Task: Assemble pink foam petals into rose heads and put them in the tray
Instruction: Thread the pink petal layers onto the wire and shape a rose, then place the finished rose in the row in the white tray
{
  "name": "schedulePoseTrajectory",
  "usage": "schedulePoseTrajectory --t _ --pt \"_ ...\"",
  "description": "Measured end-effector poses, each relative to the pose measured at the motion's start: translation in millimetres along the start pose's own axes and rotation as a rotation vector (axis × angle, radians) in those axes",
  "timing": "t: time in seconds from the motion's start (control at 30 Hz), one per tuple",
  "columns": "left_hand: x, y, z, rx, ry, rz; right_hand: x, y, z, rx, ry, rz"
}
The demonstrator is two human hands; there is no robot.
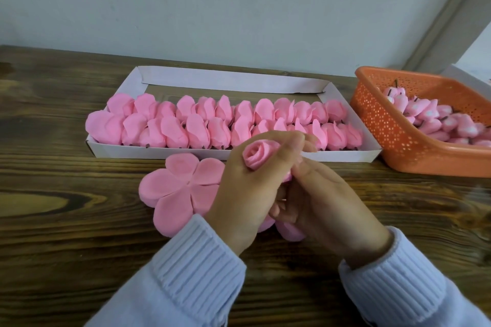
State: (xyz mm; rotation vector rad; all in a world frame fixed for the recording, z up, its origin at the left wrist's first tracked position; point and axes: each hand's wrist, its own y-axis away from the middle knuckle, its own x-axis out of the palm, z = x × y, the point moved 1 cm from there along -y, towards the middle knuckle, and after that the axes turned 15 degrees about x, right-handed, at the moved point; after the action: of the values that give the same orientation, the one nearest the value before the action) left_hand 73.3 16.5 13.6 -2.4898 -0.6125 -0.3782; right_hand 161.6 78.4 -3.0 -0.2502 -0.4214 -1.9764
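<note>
Pink rose bud (259, 156) clamped by left hand (239, 188) and right hand (328, 203); wrapping step, next likely needs flat petals (180, 188).

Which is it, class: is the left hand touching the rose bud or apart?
Touching. Head view: the left hand curls its fingers round the rose bud.

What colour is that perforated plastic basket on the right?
The perforated plastic basket is orange; the head view shows it best.

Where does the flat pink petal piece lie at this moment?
In the head view, the flat pink petal piece lies on the wooden table, left of centre, just in front of the white tray, its right part behind the left hand.
</note>
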Motion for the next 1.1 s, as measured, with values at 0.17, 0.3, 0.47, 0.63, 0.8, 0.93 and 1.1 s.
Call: schedulePoseTrajectory --t 0.17,0.3,0.47,0.63,0.8,0.93,1.1 --pt "-2 -2 -1 0.039 0.018 0.017 -4 2 4 -0.047 0.081 0.001" --pt "-1 0 -1 0.077 -0.025 0.059 -4 2 2 -0.002 0.092 -0.027" --pt "-5 -3 1 0.084 -0.066 0.025 -3 1 4 -0.058 0.148 -0.022" --pt "-4 -1 2 0.157 -0.138 0.113 -3 2 3 -0.018 -0.033 0.073" --pt "-6 0 -2 0.153 -0.155 0.223 -2 -1 6 0.02 -0.214 0.114" --pt "-9 -2 -3 0.092 -0.151 0.275 -4 -2 8 0.067 -0.297 0.186" --pt "-12 -5 -5 0.116 -0.19 0.334 -5 -3 9 0.141 -0.318 0.222"
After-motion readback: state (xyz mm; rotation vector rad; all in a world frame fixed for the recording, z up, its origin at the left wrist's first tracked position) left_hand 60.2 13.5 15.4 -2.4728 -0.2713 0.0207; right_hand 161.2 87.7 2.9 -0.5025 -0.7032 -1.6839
